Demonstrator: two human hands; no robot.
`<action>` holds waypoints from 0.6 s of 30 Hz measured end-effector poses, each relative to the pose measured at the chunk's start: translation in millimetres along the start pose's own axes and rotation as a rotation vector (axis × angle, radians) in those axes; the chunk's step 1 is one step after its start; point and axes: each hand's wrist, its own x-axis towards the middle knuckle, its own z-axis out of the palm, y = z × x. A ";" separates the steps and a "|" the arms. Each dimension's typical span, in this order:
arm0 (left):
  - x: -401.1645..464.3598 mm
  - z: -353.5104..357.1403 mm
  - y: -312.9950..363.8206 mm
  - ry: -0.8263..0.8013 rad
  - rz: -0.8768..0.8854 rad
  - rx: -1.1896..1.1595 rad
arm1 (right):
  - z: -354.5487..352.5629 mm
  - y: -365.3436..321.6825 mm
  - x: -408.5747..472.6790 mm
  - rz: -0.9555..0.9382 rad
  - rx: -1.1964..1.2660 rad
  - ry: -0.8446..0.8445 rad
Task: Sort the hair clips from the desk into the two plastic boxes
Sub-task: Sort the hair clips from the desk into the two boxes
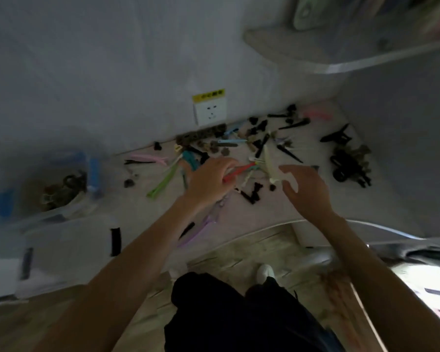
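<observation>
Several hair clips lie scattered over the pale desk (302, 207). My left hand (208, 179) grips a long red clip (239, 171) above the middle of the pile. My right hand (305, 186) pinches a long white clip (271, 166) that stands nearly upright beside it. A clear plastic box with blue latches (92, 174) sits at the left and holds several dark and brown claw clips. A second clear box (69, 245) stands in front of it, with a black clip (115, 241) in it or on it. A green clip (163, 182) lies left of my hand.
Black claw clips (348, 161) are heaped at the desk's right end. A wall socket (210, 111) sits above the back edge, and a curved shelf (315, 54) overhangs the right. The desk's curved front edge (277, 228) is near my legs. The frame is blurred.
</observation>
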 end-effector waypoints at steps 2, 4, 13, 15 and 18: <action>29.9 31.4 32.3 -0.005 -0.032 -0.048 | -24.4 55.2 -1.5 0.047 -0.028 0.014; 54.1 56.0 54.8 0.024 -0.060 -0.055 | -39.2 102.5 3.1 0.078 -0.077 0.026; 139.3 161.3 142.1 0.021 -0.023 -0.117 | -50.6 238.6 39.0 0.390 0.072 -0.107; 150.6 182.4 163.3 -0.092 0.025 -0.072 | -46.3 243.4 38.4 0.408 0.202 -0.138; 157.4 211.2 184.1 -0.146 0.027 0.036 | -48.4 241.2 34.2 0.356 0.282 -0.133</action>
